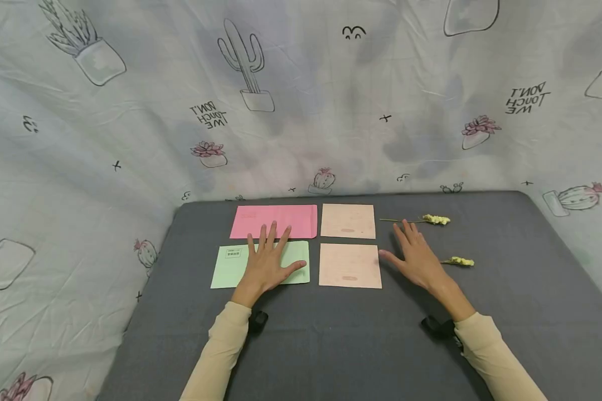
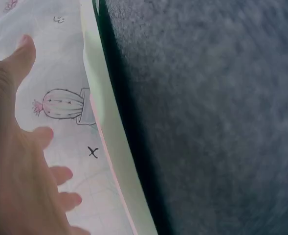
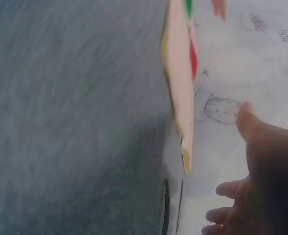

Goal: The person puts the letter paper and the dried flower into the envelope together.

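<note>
My left hand (image 1: 267, 264) is spread above the green envelope (image 1: 223, 273), its fingertips reaching over the lower edge of a pink envelope (image 1: 286, 217). Whether it touches the paper cannot be told. In the left wrist view the hand (image 2: 24, 161) has straight fingers beside the green envelope's edge (image 2: 109, 112). My right hand (image 1: 421, 262), fingers extended, hovers right of the nearer peach envelope (image 1: 349, 266), its thumb close to that edge. A farther peach envelope (image 1: 348, 217) lies behind. The right fingers partly cover the stem of one yellow flower (image 1: 435, 219); another yellow flower (image 1: 460, 260) lies beside the hand.
A dark grey cloth covers the table (image 1: 326, 345), with its back edge just beyond the envelopes. Behind and at both sides hangs a pale curtain (image 1: 311, 83) printed with cacti. Dark wrist cameras sit under both forearms.
</note>
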Motion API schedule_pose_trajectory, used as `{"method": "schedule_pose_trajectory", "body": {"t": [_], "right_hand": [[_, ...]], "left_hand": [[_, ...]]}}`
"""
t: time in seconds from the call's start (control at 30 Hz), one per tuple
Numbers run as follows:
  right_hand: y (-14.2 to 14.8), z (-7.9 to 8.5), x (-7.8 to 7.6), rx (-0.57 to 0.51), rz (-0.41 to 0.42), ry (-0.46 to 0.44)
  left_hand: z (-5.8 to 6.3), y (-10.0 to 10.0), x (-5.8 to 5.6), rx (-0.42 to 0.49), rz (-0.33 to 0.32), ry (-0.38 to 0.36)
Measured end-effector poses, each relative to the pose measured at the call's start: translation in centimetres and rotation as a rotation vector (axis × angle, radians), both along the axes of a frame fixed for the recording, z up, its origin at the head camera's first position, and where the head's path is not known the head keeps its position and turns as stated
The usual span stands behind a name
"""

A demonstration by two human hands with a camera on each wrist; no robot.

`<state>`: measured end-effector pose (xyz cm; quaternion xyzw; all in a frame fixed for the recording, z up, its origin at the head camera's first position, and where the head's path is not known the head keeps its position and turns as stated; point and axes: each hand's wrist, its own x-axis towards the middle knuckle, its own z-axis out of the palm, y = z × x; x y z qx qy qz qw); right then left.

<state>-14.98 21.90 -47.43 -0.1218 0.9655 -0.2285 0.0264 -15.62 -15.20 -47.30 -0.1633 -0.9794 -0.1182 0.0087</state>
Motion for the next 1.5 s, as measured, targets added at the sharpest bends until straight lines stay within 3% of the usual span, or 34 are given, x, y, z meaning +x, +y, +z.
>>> {"method": "schedule_pose_trajectory", "body": {"t": [0.23,0.57,0.73,1.0,1.13,1.3,1.5], "right_hand": [[-0.9,0.4,-0.2,-0.143,0.005,-0.065],[-1.4,0.3,0.1,-0.283,-0.024,0.108],[-1.8,0.0,0.4,-0.353,-0.023,0.114],[-1.9,0.3,0.5,-0.487,-0.01,-0.007],[-2.1,0.3,0.4,-0.579,0.056,-0.08],[-2.4,0.2,0.3,-0.759,0.162,-0.217],[-3.1,0.1,0.3,-0.876,0.171,-0.384]], "left_hand": [[0.3,-0.9,0.1,0.048,-0.078,-0.045],[0.8,-1.0,-0.1,0.097,-0.219,-0.096],[0.8,-1.1,-0.2,0.081,-0.266,-0.106],[0.9,-1.0,-0.3,0.074,-0.31,-0.129],[0.9,-0.9,-0.3,0.065,-0.308,-0.16],[0.9,-0.8,-0.2,0.047,-0.289,-0.195],[0.8,-0.7,-0.3,0.019,-0.277,-0.202]]}}
